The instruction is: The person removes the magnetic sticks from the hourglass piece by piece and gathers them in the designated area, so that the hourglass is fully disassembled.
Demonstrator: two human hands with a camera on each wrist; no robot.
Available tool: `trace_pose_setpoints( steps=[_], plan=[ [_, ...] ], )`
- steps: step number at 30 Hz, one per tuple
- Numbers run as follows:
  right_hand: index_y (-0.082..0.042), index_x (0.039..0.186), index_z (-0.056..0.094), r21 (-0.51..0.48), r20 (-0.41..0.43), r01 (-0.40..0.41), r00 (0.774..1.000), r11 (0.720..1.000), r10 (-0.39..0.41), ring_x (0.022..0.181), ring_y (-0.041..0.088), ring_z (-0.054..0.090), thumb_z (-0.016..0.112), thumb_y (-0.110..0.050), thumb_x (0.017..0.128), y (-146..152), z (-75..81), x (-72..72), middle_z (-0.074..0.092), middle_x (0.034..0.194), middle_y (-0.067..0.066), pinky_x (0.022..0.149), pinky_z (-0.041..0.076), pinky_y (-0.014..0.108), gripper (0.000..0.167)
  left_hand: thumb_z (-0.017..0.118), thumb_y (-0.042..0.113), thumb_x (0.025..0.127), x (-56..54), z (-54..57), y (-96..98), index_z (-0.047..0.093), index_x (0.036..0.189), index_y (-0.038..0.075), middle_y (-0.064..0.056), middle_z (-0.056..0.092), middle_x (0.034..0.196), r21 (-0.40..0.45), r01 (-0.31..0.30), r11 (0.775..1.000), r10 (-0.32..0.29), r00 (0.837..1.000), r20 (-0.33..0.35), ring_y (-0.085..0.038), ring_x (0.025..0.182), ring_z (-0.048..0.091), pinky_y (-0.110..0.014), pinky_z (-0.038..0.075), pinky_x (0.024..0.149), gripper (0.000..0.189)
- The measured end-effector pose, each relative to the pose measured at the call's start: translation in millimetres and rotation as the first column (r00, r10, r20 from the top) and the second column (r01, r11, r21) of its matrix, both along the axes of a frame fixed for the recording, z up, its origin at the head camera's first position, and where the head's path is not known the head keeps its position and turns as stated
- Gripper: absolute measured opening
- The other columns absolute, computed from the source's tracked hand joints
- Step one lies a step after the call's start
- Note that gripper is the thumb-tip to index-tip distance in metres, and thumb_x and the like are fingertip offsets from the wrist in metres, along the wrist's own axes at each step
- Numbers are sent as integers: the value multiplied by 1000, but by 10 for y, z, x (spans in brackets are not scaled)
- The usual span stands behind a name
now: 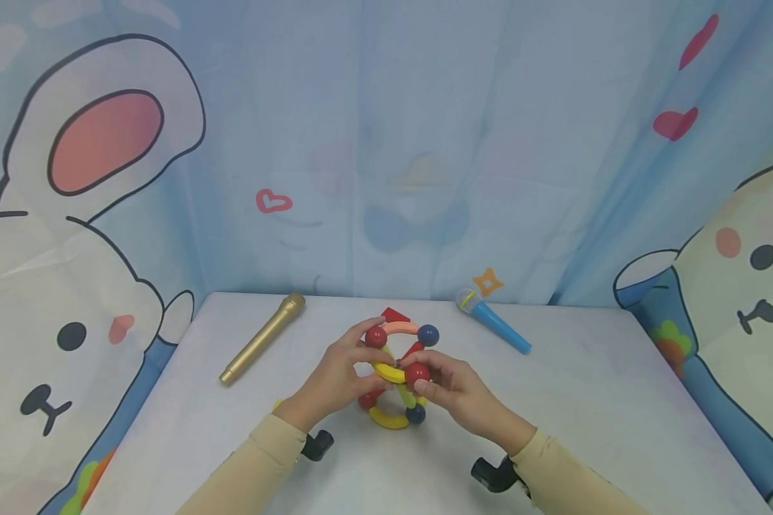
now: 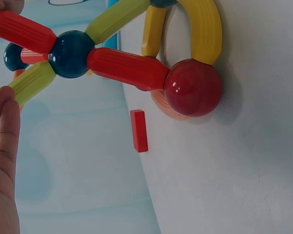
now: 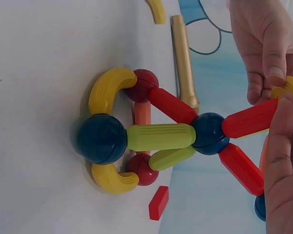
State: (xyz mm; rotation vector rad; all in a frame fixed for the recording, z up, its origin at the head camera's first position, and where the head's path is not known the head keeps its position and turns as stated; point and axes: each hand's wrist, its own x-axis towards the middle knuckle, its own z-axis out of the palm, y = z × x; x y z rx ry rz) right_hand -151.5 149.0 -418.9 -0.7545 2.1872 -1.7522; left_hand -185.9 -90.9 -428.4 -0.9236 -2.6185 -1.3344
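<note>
A magnetic stick-and-ball model stands on the table, its lower ring made of curved yellow sticks [image 1: 389,419] with red and dark blue balls [image 3: 101,139]. Straight red and green sticks [image 3: 161,137] meet at a central blue ball [image 3: 208,133] and rise to an upper level, with a pink curved stick [image 1: 401,327] at its back. My left hand [image 1: 341,368] pinches a curved yellow stick [image 1: 389,373] at the upper front between thumb and fingers. Joined to that stick's right end is a red ball [image 1: 417,374], which my right hand [image 1: 460,390] grips with thumb and fingertips.
A gold microphone [image 1: 262,340] lies left of the model, and a blue microphone [image 1: 496,322] lies at the back right. Behind the model is a red block [image 1: 395,315]. A loose yellow piece [image 3: 156,10] lies near my left wrist. A printed curtain [image 1: 425,143] hangs behind the table.
</note>
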Motion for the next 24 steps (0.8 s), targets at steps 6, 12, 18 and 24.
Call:
trace_pose_setpoints(
  steps=[6, 12, 18, 24],
  plan=[
    [-1, 131, 53, -1, -2, -1, 1000, 1000, 1, 109, 48, 59, 58, -12, 101, 7, -10, -12, 60, 121, 14, 89, 55, 36, 32, 87, 16, 79, -11, -16, 2, 78, 107, 21, 3, 38, 155, 2, 5, 1000, -5, 1000, -9, -17, 139, 35, -36, 50, 96, 30],
    [-2, 131, 53, 11, -26, -9, 1000, 1000, 10, 106, 49, 58, 56, -12, 102, 11, -25, -32, 59, 120, 16, 85, 55, 33, 30, 87, 16, 78, -10, -11, 6, 78, 107, 22, 9, 36, 155, -9, -5, 1000, 4, 1000, -13, -16, 138, 36, -35, 50, 97, 31],
    [-2, 130, 53, 4, -21, -7, 1000, 1000, 7, 106, 50, 56, 55, -11, 103, 14, -29, -45, 57, 119, 17, 84, 56, 33, 29, 87, 15, 78, -4, -1, 3, 79, 106, 22, 11, 36, 154, -23, -9, 1000, 8, 1000, -29, -16, 137, 38, -34, 50, 96, 30],
    [-5, 131, 55, 18, -25, 23, 999, 1000, -22, 107, 49, 56, 57, -14, 103, 29, -20, -50, 59, 121, 13, 83, 56, 37, 30, 87, 15, 78, -5, -4, -8, 79, 106, 22, 9, 37, 154, -24, -8, 1000, 7, 999, -41, -17, 137, 38, -37, 50, 97, 29]
  ],
)
